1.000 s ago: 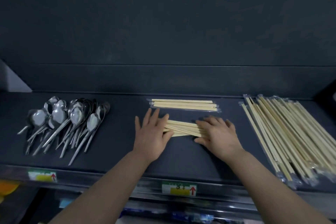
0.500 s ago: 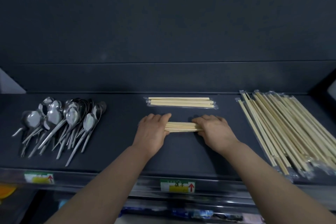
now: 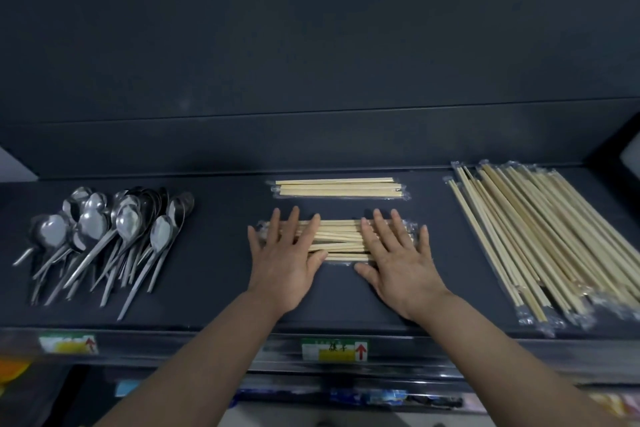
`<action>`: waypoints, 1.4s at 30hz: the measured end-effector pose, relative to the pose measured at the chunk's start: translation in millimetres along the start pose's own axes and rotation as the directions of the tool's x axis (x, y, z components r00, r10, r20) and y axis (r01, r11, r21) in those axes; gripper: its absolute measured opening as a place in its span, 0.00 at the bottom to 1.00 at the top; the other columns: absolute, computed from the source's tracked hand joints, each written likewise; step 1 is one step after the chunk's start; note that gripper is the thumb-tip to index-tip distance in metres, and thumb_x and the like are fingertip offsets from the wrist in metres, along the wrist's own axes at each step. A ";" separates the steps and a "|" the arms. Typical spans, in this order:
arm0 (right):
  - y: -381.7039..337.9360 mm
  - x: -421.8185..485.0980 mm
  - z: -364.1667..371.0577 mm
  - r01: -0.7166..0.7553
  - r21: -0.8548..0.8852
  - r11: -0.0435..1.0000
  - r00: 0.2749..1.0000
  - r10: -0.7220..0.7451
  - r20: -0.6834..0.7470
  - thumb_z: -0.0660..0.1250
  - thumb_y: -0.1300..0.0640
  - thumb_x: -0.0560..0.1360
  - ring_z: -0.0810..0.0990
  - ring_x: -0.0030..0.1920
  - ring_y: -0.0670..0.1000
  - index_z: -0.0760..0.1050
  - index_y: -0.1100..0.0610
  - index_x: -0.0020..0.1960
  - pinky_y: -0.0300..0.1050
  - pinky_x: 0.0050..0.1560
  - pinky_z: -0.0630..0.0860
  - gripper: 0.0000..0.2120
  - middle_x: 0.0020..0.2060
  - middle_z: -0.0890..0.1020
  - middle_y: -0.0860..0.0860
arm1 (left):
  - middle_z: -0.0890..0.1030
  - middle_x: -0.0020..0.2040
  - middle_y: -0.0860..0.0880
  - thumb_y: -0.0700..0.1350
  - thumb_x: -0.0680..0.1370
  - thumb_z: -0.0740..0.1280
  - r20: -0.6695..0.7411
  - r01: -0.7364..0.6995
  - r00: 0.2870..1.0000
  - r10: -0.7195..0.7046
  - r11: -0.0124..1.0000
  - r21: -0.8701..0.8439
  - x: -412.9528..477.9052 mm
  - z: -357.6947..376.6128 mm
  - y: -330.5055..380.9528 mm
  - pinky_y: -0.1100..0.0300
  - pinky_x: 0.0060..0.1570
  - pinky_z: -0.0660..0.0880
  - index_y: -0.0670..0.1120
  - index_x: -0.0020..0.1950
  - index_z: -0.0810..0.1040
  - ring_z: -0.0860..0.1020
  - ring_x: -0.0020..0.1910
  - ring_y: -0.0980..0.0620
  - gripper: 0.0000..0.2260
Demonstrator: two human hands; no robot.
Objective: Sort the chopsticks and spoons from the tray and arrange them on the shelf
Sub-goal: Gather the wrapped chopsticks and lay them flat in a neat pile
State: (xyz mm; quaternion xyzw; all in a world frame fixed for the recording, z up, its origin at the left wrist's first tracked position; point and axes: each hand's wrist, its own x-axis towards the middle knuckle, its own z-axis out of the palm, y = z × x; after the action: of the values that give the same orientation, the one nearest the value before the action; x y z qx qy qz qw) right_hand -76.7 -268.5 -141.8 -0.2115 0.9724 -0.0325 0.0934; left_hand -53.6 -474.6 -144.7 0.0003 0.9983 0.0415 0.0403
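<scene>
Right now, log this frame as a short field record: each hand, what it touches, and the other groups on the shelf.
left hand: flat, fingers straight, pressing the left end of the middle chopstick bundle
right hand: flat, fingers spread, pressing the bundle's right end
middle chopstick bundle: lies crosswise on the shelf, sticks slightly fanned
wrapped chopsticks: behind the bundle, apart from it
long chopsticks: wrapped pile at right
spoons: heap at left
</scene>
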 end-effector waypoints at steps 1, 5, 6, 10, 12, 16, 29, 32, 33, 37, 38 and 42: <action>0.7 2.8 -1.3 -0.012 0.016 1.000 1.000 0.013 -0.017 0.39 0.37 0.79 0.30 0.75 0.53 0.32 0.47 0.77 0.63 0.71 0.33 0.31 0.76 0.35 0.48 | 0.45 0.80 0.50 0.61 0.82 0.48 0.006 0.016 1.000 -0.016 1.000 -0.025 2.4 -0.8 1.6 0.35 0.71 0.38 0.59 0.79 0.45 0.39 0.78 0.45 0.26; 4.5 23.7 -10.7 -0.066 0.085 0.994 0.993 0.074 -0.089 0.47 0.45 0.83 0.40 0.77 0.53 0.47 0.49 0.79 0.62 0.73 0.37 0.26 0.78 0.48 0.52 | 0.58 0.78 0.51 0.53 0.84 0.53 -0.046 -0.051 0.998 0.047 0.995 -0.085 20.5 -6.7 2.1 0.41 0.75 0.42 0.55 0.77 0.59 0.50 0.79 0.50 0.21; 4.9 25.9 -12.0 -0.068 0.102 0.992 0.992 0.078 -0.099 0.48 0.46 0.83 0.42 0.77 0.52 0.50 0.49 0.78 0.62 0.73 0.38 0.25 0.78 0.51 0.52 | 0.63 0.77 0.51 0.52 0.84 0.55 -0.086 -0.085 0.993 0.078 0.994 -0.076 22.3 -6.8 1.1 0.42 0.75 0.44 0.53 0.75 0.64 0.54 0.78 0.51 0.20; 2.8 16.0 -4.4 -0.028 0.102 0.994 0.994 0.039 -0.105 0.49 0.40 0.81 0.38 0.77 0.51 0.46 0.47 0.78 0.62 0.72 0.37 0.29 0.78 0.46 0.50 | 0.61 0.77 0.49 0.61 0.81 0.49 -0.147 -0.026 0.989 0.019 0.999 -0.047 8.1 3.1 -3.0 0.38 0.73 0.46 0.52 0.76 0.64 0.54 0.78 0.49 0.26; 2.4 14.0 -1.9 -0.037 0.090 0.995 0.997 0.043 -0.068 0.46 0.39 0.81 0.35 0.76 0.52 0.39 0.45 0.78 0.63 0.71 0.35 0.30 0.78 0.41 0.50 | 0.47 0.80 0.49 0.62 0.81 0.45 -0.025 0.080 0.996 -0.083 0.992 -0.100 8.4 7.5 -6.2 0.40 0.73 0.40 0.54 0.79 0.48 0.42 0.79 0.49 0.28; 5.4 23.7 -9.9 -0.094 0.098 0.991 0.993 0.101 -0.066 0.45 0.36 0.80 0.30 0.75 0.55 0.38 0.44 0.78 0.63 0.70 0.32 0.31 0.77 0.37 0.51 | 0.39 0.80 0.48 0.62 0.81 0.44 0.054 0.153 0.988 -0.146 0.974 -0.164 25.3 -1.0 -5.8 0.40 0.74 0.38 0.53 0.79 0.40 0.35 0.77 0.48 0.29; 15.3 44.4 -4.7 -0.247 0.191 0.950 0.966 0.257 -0.028 0.44 0.35 0.79 0.33 0.76 0.58 0.39 0.50 0.79 0.53 0.76 0.37 0.35 0.77 0.37 0.55 | 0.42 0.80 0.44 0.60 0.82 0.47 0.013 0.176 0.984 -0.177 0.958 -0.226 67.2 1.0 -13.5 0.49 0.76 0.42 0.42 0.79 0.42 0.40 0.78 0.45 0.33; 17.4 50.7 -8.1 -0.276 0.295 0.915 0.947 0.312 -0.081 0.46 0.33 0.78 0.34 0.76 0.56 0.38 0.50 0.78 0.53 0.75 0.37 0.37 0.77 0.38 0.54 | 0.41 0.80 0.44 0.61 0.81 0.49 -0.021 0.157 0.985 -0.169 0.949 -0.273 74.9 1.6 -17.1 0.50 0.77 0.42 0.42 0.79 0.42 0.40 0.78 0.46 0.34; 19.4 54.0 -10.2 -0.298 0.334 0.894 0.932 0.348 -0.099 0.47 0.33 0.77 0.34 0.76 0.55 0.37 0.50 0.78 0.52 0.75 0.38 0.38 0.77 0.38 0.55 | 0.41 0.80 0.44 0.61 0.81 0.50 -0.043 0.179 0.978 -0.203 0.930 -0.321 76.9 1.1 -18.0 0.51 0.77 0.42 0.43 0.79 0.41 0.40 0.78 0.47 0.35; 28.5 71.9 -16.9 -0.336 0.342 0.878 0.919 0.385 -0.084 0.47 0.32 0.76 0.37 0.77 0.51 0.38 0.55 0.78 0.51 0.75 0.40 0.41 0.78 0.40 0.54 | 0.45 0.80 0.44 0.62 0.80 0.53 -0.048 0.247 0.956 -0.290 0.882 -0.402 85.9 -1.9 -22.5 0.50 0.77 0.42 0.42 0.79 0.42 0.43 0.79 0.48 0.37; 29.7 76.5 -17.8 -0.323 0.331 0.886 0.927 0.367 -0.078 0.48 0.33 0.77 0.39 0.77 0.51 0.39 0.57 0.78 0.50 0.75 0.40 0.41 0.78 0.42 0.54 | 0.46 0.80 0.45 0.62 0.80 0.52 -0.036 0.236 0.963 -0.268 0.895 -0.378 88.4 -2.3 -23.2 0.49 0.77 0.42 0.42 0.79 0.43 0.44 0.79 0.49 0.37; 32.3 86.6 -20.4 -0.224 0.357 0.907 0.961 0.267 -0.075 0.51 0.35 0.78 0.43 0.77 0.50 0.48 0.58 0.79 0.48 0.76 0.41 0.39 0.78 0.47 0.53 | 0.52 0.79 0.44 0.60 0.81 0.52 -0.059 0.187 0.974 -0.218 0.927 -0.324 91.7 -3.8 -24.8 0.47 0.77 0.46 0.42 0.79 0.50 0.50 0.78 0.48 0.33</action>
State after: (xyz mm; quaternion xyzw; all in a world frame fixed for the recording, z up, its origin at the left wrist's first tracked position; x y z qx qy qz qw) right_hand -171.1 -274.8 -139.7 -0.0653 0.9743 -0.2031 0.0727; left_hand -145.2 -499.2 -150.3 -0.1112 0.9742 0.1963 -0.0031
